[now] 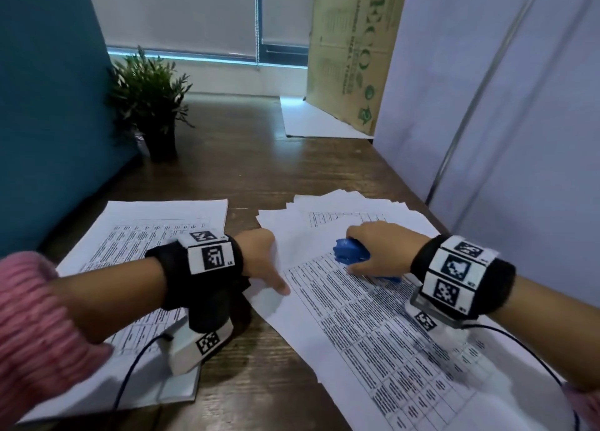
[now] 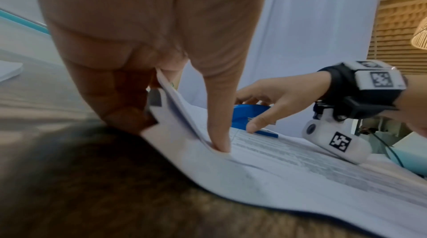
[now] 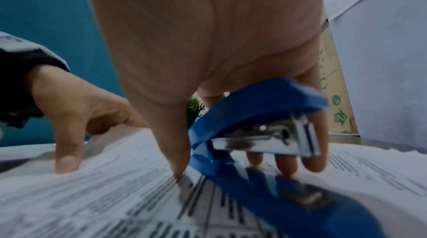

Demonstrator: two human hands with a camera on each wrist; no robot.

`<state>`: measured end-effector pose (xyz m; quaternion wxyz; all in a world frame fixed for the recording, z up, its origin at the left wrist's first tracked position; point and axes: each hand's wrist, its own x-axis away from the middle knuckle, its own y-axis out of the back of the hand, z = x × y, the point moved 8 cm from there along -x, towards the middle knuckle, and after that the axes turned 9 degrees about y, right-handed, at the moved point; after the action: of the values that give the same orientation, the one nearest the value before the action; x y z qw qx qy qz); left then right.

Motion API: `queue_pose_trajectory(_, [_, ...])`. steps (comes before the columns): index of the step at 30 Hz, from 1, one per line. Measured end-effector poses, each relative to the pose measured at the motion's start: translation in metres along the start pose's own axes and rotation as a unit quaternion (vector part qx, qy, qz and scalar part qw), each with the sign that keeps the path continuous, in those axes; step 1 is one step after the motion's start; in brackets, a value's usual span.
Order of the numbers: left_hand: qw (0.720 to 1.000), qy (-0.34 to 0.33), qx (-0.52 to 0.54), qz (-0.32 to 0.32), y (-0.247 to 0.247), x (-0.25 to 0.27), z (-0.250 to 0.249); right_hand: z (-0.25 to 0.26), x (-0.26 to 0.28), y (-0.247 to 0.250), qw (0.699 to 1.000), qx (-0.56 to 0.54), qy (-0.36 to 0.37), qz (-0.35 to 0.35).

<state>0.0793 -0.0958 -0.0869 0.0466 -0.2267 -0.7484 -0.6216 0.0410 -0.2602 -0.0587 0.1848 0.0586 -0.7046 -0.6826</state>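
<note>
Work in hand: stapling printed sheets.

Hands: well apart, each clamped on something. The right hand is curled over the blue stapler, thumb on one flank and fingers on the other. The left hand pinches the left edge of the sheets, thumb on top and fingers tucked beneath the lifted edge.

Position: the stapler rests on the sheets at about 5 o'clock on the table, toward the pile's far-left corner. In the right wrist view its mouth gapes open. Its base lies upon the top page, not under it, and no paper sits in the mouth.

Progress, as judged: early for this set. The sheets lie fanned and uneven at their far edges, so three steps remain: squaring them, feeding a corner into the mouth and pressing. No staple can be made out in them. A neater stack at 7 o'clock may be finished work, but whether it is stapled cannot be told.

Surroundings: plant at 11 o'clock, cardboard leaning at 1 o'clock, white panel along 3 o'clock, teal partition along 9 o'clock.

Obstructions: nothing stands between the hands and the sheets. A cable from the right wrist camera trails across the pages and might snag as they are squared
</note>
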Motion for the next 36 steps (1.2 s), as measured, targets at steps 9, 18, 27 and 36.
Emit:
queue_pose_trajectory(9, [0.995, -0.054, 0.082, -0.025, 0.005, 0.015, -0.007, -0.031, 0.001, 0.02, 0.995, -0.022, -0.064, -0.067])
queue_pose_trajectory(18, [0.965, -0.114, 0.192, -0.139, 0.068, 0.044, 0.012, -0.105, 0.027, 0.005, 0.976, -0.003, -0.214, -0.038])
queue_pose_trajectory(27, [0.937, -0.164, 0.215, -0.221, 0.133, 0.086, 0.016, -0.065, 0.04, 0.07, 0.793, -0.534, -0.086, -0.281])
queue_pose_trajectory(36, [0.824, -0.242, 0.405, -0.314, 0.203, 0.142, 0.019, -0.036, 0.06, 0.107, 0.765, -0.531, 0.027, -0.365])
